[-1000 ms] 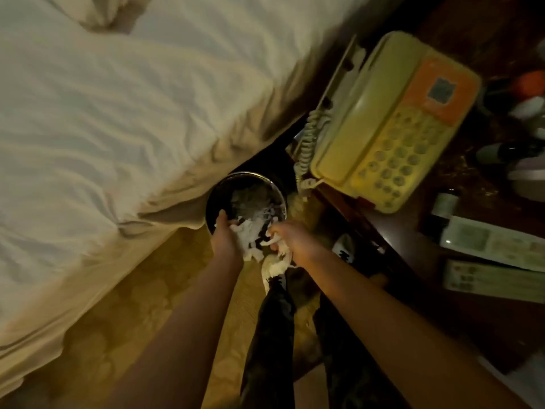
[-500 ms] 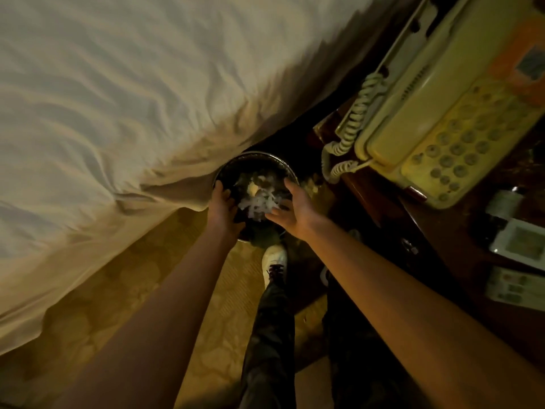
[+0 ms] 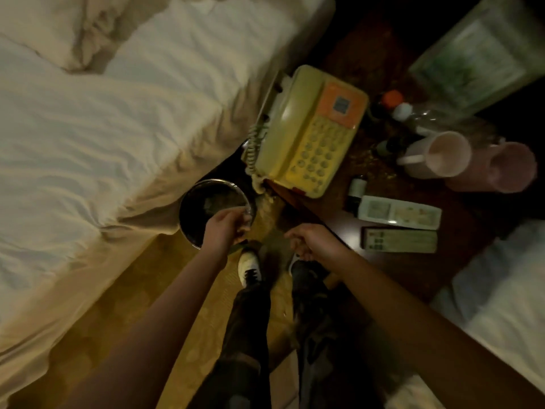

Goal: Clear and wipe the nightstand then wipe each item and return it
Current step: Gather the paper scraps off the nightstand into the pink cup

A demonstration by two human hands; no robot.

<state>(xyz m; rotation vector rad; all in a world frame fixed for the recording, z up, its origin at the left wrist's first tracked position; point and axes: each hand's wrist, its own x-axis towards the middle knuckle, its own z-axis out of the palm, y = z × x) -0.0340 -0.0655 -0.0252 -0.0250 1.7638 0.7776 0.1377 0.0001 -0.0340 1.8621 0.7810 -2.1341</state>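
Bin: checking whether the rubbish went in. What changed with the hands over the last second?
Both hands dropped the white paper into the bin. The right hand has drawn back, holding nothing; the left hand now holds the rim. Phone and remotes are unmoved.

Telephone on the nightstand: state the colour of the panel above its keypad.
Orange, on the pale yellow telephone; the head view shows it plainly.

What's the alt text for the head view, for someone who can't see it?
A person stands between two beds, their left hand gripping the rim of a small round waste bin on the floor, the right hand loosely curled beside it. The dark nightstand holds a yellow telephone, two remotes, two mugs and bottles.
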